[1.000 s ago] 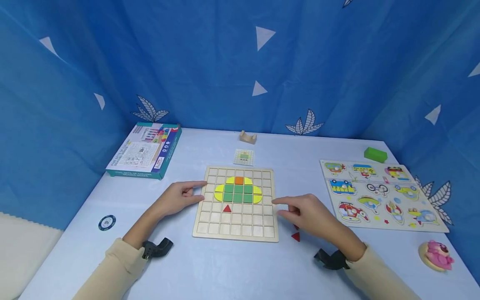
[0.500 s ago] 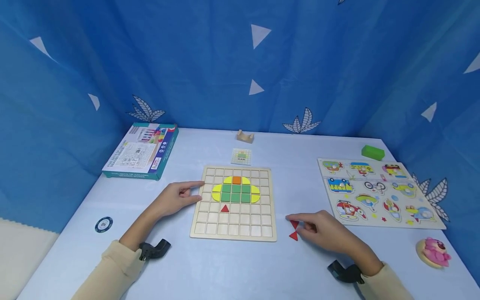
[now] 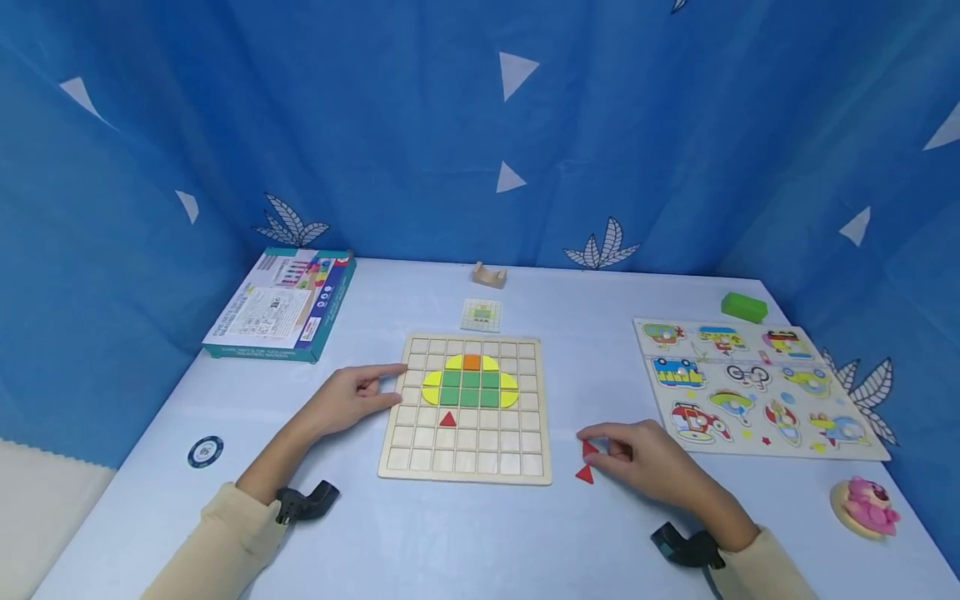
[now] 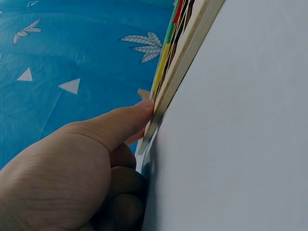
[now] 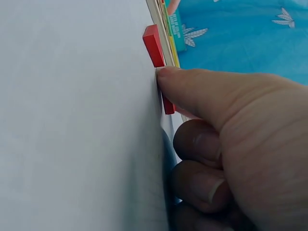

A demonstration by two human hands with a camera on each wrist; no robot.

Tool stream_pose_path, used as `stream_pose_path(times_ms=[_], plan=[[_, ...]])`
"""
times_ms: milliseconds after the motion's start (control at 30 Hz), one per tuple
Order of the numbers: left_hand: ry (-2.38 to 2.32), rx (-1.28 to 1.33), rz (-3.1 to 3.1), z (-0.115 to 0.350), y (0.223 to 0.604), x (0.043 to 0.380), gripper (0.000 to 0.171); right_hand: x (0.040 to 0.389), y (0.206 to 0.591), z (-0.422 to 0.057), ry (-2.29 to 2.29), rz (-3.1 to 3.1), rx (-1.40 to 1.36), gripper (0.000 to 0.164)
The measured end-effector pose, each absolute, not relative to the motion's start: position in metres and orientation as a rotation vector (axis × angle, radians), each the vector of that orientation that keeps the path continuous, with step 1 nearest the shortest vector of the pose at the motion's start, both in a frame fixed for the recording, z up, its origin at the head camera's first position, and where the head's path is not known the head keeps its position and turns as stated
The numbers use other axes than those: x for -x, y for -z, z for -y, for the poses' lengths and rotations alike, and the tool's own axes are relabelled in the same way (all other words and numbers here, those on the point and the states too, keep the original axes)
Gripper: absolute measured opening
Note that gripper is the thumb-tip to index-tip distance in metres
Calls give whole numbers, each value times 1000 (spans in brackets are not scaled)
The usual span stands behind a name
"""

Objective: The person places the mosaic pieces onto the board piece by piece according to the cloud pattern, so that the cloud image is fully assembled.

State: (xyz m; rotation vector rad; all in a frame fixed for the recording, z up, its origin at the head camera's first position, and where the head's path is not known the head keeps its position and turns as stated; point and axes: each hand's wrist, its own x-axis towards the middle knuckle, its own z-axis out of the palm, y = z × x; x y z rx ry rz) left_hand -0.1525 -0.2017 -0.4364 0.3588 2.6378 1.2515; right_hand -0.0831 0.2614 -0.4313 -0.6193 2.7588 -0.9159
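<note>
A square wooden grid board [image 3: 465, 463] lies flat on the table, with a shape of green, yellow and orange tiles on it. One red triangle [image 3: 447, 419] sits on the board below the green squares. My left hand [image 3: 351, 400] touches the board's left edge with thumb and index finger; its other fingers are curled. Right of the board, my right hand [image 3: 641, 458] pinches a red triangular tile [image 5: 168, 106] between thumb and index finger, low at the table. Another red triangle [image 3: 585, 474] lies just in front of it, apart from the fingers.
A small pattern card [image 3: 481, 315] and a wooden holder [image 3: 489, 276] are behind the board. At the left are a boxed game [image 3: 277, 304] and a round chip [image 3: 206, 452]. The right side has a vehicle puzzle [image 3: 750, 400], a green block [image 3: 744, 307] and a pink figurine [image 3: 868, 507].
My right hand has left the board's right edge, moved nearer and to the right, and closed finger and thumb on a red triangle. My left hand stays at the board's left edge.
</note>
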Motion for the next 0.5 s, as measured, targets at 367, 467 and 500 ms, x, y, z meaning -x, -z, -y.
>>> stream_pose_path(times_ms=[367,467,500], plan=[[-1266,-366,-2648,204,439,153,51,84,430,-260,932,-2770,636,21],[-1268,-373,-2646,203,438,153,50,83,431,-259,939,-2780,621,20],[-1268,-376,-2646,203,439,153,50,83,431,-259,945,-2782,622,20]])
